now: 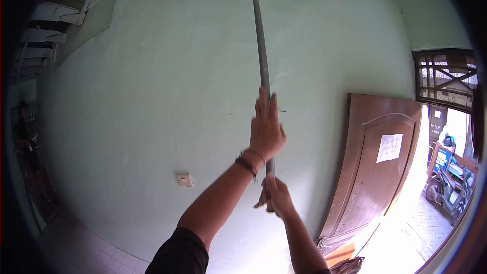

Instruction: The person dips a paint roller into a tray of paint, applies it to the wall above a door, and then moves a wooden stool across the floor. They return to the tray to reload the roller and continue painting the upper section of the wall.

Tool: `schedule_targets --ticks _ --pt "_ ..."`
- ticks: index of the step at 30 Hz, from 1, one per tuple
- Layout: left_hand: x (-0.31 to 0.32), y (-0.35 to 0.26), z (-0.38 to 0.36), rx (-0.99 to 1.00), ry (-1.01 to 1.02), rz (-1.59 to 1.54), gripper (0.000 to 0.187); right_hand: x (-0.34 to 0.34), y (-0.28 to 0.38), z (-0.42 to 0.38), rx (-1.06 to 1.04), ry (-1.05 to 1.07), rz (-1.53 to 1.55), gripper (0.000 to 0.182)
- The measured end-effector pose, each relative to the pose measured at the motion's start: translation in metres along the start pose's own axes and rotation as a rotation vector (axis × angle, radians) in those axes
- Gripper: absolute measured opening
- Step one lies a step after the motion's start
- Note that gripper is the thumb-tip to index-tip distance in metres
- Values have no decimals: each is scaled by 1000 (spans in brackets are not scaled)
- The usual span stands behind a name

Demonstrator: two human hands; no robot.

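A long grey pole [260, 40] rises in front of the pale green wall, leaning slightly left towards its top. Its upper end has a light-coloured tip near the frame's top edge; what is fixed there is too cut off to name. Higher on the pole, my left hand [267, 134] holds it from the near side, fingers pointing up along the shaft. A dark bracelet circles that wrist. Below it, my right hand [278, 196] is closed around the pole close to its bottom end.
A brown door [373, 167] with a paper sheet [389, 148] stands open at right; a parked motorbike [450, 193] shows outside. A wall switch [184, 180] sits low on the wall [167, 96]. Stairs [48, 35] are at upper left. Another person [24, 127] appears dimly at far left.
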State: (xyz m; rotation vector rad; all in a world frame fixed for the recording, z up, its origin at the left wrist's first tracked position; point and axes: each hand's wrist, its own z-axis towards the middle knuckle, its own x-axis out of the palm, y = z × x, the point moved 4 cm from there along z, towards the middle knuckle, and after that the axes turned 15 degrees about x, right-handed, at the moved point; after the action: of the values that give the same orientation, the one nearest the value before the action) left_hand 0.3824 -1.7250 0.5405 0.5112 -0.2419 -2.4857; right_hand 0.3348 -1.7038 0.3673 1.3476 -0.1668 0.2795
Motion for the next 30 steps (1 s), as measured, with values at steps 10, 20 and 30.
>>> schedule_targets --ticks 10,20,30 --pt "40 -68 -189 -107 175 -96 81 -49 -205 -71 219 -301 -467 38" --pt "-7 33 8 -58 93 -97 74 26 6 28 97 -205 -73 47" --pt "18 1 -166 -93 168 -55 60 9 -199 -6 79 -279 -296 45"
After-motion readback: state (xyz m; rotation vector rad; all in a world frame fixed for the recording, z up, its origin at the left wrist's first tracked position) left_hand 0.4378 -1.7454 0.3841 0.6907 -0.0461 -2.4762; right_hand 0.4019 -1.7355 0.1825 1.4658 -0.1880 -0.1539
